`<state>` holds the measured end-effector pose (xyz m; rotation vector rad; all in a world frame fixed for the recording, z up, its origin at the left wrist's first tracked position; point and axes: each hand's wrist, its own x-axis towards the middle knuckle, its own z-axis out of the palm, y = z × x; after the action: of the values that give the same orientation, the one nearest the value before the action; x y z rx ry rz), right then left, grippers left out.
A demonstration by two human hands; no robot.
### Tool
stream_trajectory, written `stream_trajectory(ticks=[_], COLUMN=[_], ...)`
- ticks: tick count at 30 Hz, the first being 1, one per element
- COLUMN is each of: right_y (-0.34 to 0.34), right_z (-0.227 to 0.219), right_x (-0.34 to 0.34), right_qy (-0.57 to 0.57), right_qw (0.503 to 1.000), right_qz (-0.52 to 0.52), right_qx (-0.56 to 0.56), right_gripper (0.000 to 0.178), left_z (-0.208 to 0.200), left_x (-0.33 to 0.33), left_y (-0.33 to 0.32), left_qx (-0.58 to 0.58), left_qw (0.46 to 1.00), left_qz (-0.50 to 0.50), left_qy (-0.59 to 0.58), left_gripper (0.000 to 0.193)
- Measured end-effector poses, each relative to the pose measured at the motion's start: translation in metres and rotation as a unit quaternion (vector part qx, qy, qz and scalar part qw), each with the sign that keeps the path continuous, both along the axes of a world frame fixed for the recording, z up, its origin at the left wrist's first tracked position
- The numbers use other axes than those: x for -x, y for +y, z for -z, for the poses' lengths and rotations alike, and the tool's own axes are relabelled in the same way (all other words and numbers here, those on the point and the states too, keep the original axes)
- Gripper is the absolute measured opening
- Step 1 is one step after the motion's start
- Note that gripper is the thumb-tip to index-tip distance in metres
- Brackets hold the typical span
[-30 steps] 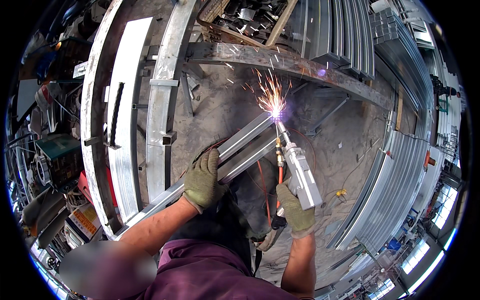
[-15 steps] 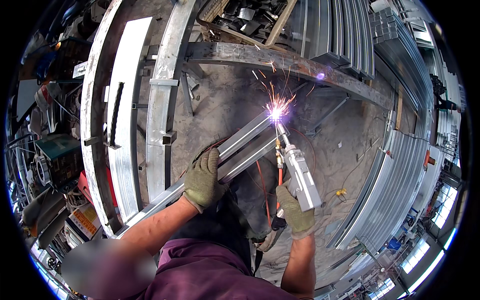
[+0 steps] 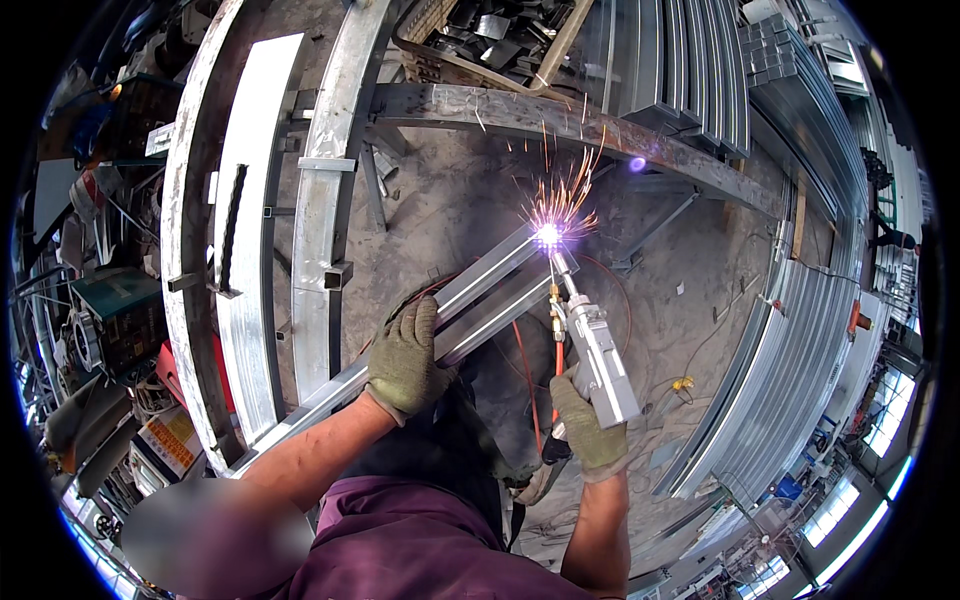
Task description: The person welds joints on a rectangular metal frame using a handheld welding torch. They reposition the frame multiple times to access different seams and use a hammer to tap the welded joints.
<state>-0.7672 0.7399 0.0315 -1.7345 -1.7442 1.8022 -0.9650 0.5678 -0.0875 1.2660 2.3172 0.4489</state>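
Note:
My left hand (image 3: pixel 405 360), in an olive work glove, is closed round a frame of square metal tubes (image 3: pixel 487 274) that slants up to the right. The frame's two long bars run side by side, and its lower left part extends behind my left forearm. In my right hand (image 3: pixel 592 428), gloved alike, is a grey welding gun (image 3: pixel 604 362) with a slim nozzle. Its tip points at the frame's far end, where a bright violet-white glow (image 3: pixel 547 236) throws orange sparks upward. The glare hides the joint itself. An orange hose (image 3: pixel 560 358) runs from the gun's brass fitting past my right hand.
Long metal rails (image 3: pixel 325 230) form a stand at the left, with a flat pale bar (image 3: pixel 255 200) among them. A rusty crossbeam (image 3: pixel 470 105) spans the far side. Beyond sits a crate of scrap (image 3: pixel 425 25). Stacked metal profiles (image 3: pixel 780 385) lie at the right; thin cables cross the floor.
The gun and its glowing tip have shifted slightly left and down along the frame's end. The spark spray has changed shape and fans wider. My left hand and the frame look unmoved.

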Motion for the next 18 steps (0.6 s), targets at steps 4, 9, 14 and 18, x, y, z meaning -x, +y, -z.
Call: stream_trajectory(ticks=[4, 9, 14, 18], right_y=[-0.003, -0.004, -0.005, -0.008], right_z=[0.009, 0.009, 0.014, 0.009], right_x=[-0.009, -0.011, -0.016, -0.018], right_qy=[-0.002, -0.004, -0.004, -0.013], right_qw=[0.999, 1.0, 0.998, 0.999], right_qz=[-0.016, -0.007, -0.04, -0.029], right_qx=[-0.036, -0.012, -0.052, 0.001], right_gripper=[0.009, 0.009, 0.008, 0.007], left_z=[-0.002, 0.001, 0.0, -0.004], left_x=[0.0, 0.001, 0.002, 0.001], left_y=[0.002, 0.0, 0.001, 0.004], left_qx=[-0.004, -0.009, -0.014, 0.018], left_qw=[1.0, 1.0, 1.0, 1.0], left_qz=[0.002, 0.003, 0.01, 0.0], left_qy=[0.003, 0.008, 0.011, -0.018], left_gripper=[0.1, 0.099, 0.1, 0.103])
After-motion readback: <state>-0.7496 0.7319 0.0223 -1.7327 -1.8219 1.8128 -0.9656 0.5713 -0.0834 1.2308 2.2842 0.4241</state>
